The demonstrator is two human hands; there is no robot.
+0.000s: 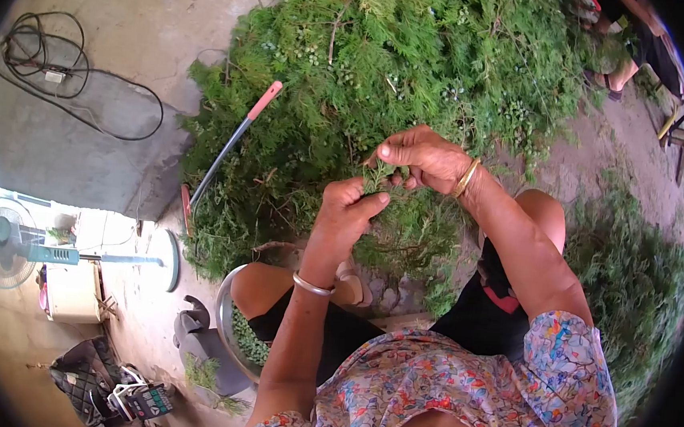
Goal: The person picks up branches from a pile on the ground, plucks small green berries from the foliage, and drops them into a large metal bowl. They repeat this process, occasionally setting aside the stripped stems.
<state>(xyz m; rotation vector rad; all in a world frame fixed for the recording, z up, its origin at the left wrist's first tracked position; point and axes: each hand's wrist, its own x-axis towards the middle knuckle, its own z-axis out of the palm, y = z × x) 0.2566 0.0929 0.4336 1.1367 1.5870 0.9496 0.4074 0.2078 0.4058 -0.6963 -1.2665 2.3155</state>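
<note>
Close together over the heap, my two hands meet at a small green conifer sprig (378,176). My left hand (346,206), below a silver bangle, pinches the sprig's lower part between thumb and fingers. From the right, my right hand (428,159), with a gold bangle at its wrist, has its thumb and fingers closed at the sprig's upper part. Behind them lies a large heap of cut conifer branches (402,58) with pale green cones among the leaves. Beside my left knee stands a metal basin (223,316) holding small green cones.
A long-handled tool with a pink grip (264,101) leans at the heap's left edge. A standing fan (54,253), a black cable (46,46) and a dark bag (84,378) are at left. More branches (627,268) lie at right. Another person's leg (624,75) shows top right.
</note>
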